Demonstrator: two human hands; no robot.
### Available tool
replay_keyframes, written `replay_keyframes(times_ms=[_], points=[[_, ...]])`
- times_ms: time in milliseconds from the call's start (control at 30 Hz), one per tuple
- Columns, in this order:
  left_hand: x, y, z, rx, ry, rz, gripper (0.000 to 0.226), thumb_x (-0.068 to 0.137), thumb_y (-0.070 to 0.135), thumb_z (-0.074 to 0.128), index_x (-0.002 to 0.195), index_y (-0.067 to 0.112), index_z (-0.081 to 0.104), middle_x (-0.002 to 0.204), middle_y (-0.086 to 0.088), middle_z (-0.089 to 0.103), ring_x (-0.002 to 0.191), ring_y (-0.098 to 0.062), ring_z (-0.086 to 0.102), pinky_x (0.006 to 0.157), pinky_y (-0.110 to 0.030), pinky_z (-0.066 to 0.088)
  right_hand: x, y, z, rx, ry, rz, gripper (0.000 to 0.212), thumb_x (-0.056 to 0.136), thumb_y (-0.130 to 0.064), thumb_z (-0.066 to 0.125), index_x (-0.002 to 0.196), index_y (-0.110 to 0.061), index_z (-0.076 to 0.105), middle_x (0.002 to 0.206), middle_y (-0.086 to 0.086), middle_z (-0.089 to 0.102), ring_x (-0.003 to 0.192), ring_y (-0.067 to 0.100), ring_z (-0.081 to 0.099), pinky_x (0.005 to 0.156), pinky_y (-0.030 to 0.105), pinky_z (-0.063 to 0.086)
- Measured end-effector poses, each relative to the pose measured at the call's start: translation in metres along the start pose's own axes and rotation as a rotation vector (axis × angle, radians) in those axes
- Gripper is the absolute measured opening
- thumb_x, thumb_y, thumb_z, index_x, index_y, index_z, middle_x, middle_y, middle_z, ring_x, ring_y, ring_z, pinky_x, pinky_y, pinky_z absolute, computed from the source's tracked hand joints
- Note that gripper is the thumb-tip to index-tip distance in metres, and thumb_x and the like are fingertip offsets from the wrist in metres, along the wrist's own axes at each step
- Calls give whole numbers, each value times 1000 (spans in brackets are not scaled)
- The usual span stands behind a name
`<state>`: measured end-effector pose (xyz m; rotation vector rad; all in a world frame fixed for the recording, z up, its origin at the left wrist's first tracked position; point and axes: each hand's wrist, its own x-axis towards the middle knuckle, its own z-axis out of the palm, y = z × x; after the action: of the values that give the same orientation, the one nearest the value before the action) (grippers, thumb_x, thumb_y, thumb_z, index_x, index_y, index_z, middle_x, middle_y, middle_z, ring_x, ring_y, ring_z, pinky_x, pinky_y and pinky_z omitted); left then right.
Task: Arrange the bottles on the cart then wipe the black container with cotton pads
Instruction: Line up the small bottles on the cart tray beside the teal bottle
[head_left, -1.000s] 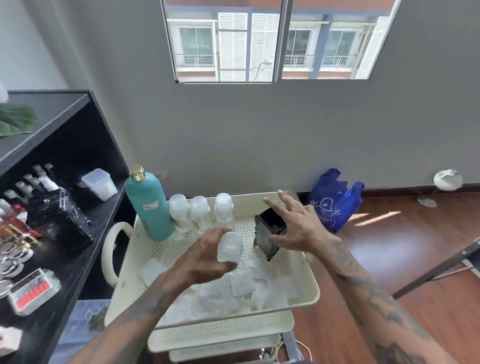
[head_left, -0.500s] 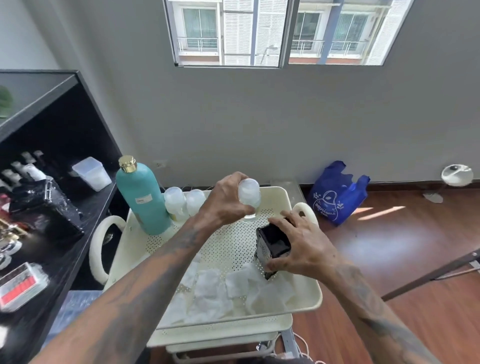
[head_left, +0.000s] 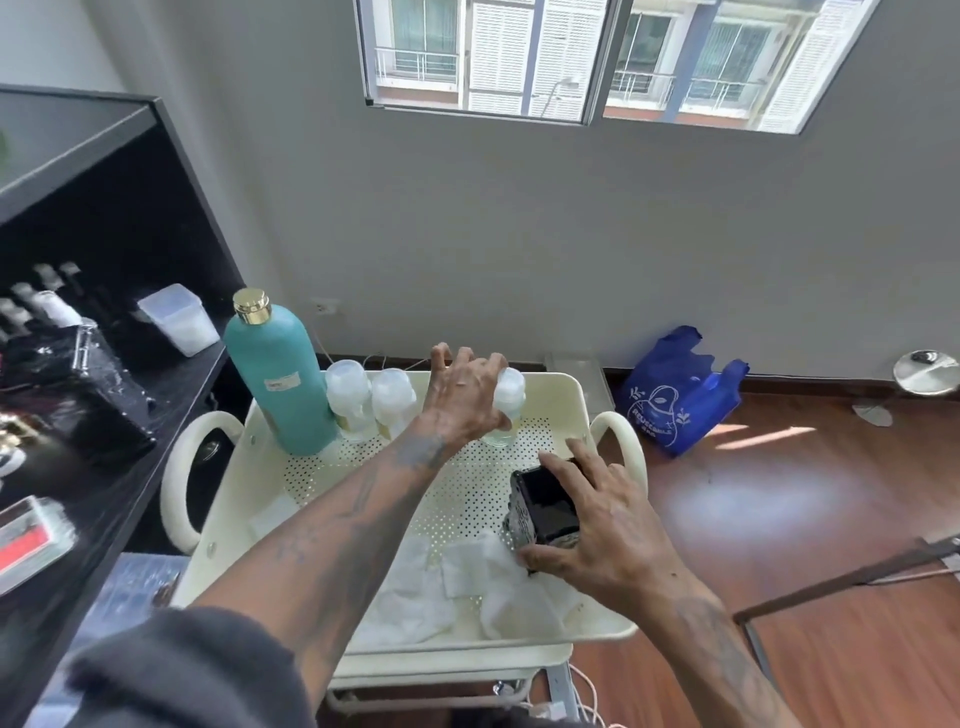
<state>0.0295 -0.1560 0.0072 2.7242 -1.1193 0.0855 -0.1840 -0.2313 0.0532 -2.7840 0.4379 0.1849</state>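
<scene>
A: Fingers (head_left: 447, 358) of the left hand (head_left: 462, 400) spread over a small clear bottle (head_left: 506, 402), thumb side wrapped round it; the bottle stands on the cart tray (head_left: 582, 410) at the right end of the back row.

B: Half a second ago that bottle was raised above the tray; now its base meets the perforated floor, near two matching bottles (head_left: 371, 397) and the tall teal bottle (head_left: 283, 374).

A: Right hand (head_left: 597, 530): fingers curled round the black container (head_left: 545, 509), which tilts over the cotton pads (head_left: 467, 571) at the tray's front.

B: Its grip matches the earlier frame. A blue bag (head_left: 675, 389) lies on the floor; a black shelf (head_left: 104, 493) stands at left.
</scene>
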Motion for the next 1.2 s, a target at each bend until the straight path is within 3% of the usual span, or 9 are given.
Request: replay_keyframes(times_ms=[133,267,333,433,567,733,833,1067,1200], points=[[-2,-7,9,110,53,50,83,70,62,73,139,25,46,134,1,55,127,-22,42,97,-40,13,1,-1,4,16,-8,2,99,69,-69,67,149,-40,17,161,-6,3,138,20,22,118,34,18],[-10,-14,8,145,76,93,93,75,49,76,151,20,31,151,-10,35,141,-29,25,107,-44,10,2,0,5,43,-4,-2,100,68,-67,70,149,-39,18,162,-5,2,142,20,19,119,35,16],[-22,-18,3,71,183,103,81,77,34,74,148,18,38,149,-11,39,141,-30,29,108,-45,15,3,0,5,40,-25,6,102,68,-66,70,150,-39,16,162,-4,-1,141,21,21,118,35,18],[-57,-21,-9,-201,370,107,45,80,15,67,126,18,63,127,-6,58,122,-25,49,98,-43,38,6,3,1,13,-97,11,106,71,-62,71,152,-38,7,162,-3,-13,141,23,26,116,36,23],[-125,-44,-11,-378,64,-79,24,90,19,62,112,21,71,109,3,63,100,-14,59,89,-35,52,8,8,-4,55,-183,14,96,85,-27,68,152,-40,2,160,-7,-21,144,25,27,113,34,32],[-194,-78,11,-321,-307,-286,42,83,44,71,123,32,65,122,8,53,112,-12,52,97,-38,47,7,10,1,62,-140,30,88,87,-17,63,152,-40,9,162,-5,-13,140,27,34,111,33,31],[-210,-76,18,-289,-281,-263,38,79,48,74,114,36,69,118,11,48,117,-10,42,100,-34,41,4,1,1,71,-126,61,86,86,-17,62,153,-37,11,163,-3,-11,141,28,33,111,33,30],[-222,-69,19,-222,-200,-323,21,82,47,72,98,34,73,119,8,54,119,-14,45,99,-39,41,-5,-25,17,82,-56,93,85,87,-24,64,154,-31,12,163,5,-6,144,29,26,116,33,26],[-236,-72,17,-308,-27,-360,13,85,39,69,95,33,73,114,7,56,117,-14,46,95,-36,37,-7,-31,13,61,-92,125,90,87,-28,64,154,-33,4,162,4,-15,144,30,25,114,33,28]])
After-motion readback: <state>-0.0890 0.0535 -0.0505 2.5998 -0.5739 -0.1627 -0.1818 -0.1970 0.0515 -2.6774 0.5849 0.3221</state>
